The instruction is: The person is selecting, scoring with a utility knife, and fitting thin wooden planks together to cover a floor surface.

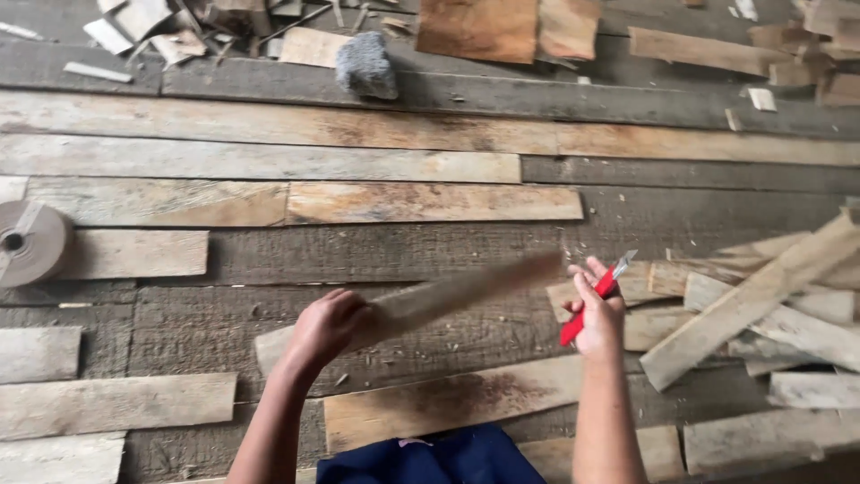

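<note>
Our left hand (324, 328) is wrapped tight round the near end of a thin wooden slat (448, 294); we judge it light, stiff and splintery. Our right hand (598, 315) is closed on a red utility knife (595, 299) by its handle, blade up at the slat's far end.

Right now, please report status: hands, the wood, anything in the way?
Left hand grips wood strip, held up, blurred. Right hand holds red knife, blade out. Loose boards piled at right.

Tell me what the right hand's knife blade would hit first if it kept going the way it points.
Probably the pile of loose wooden slats: the right hand aims the red knife up and rightward at it, though depth is unclear.
</note>
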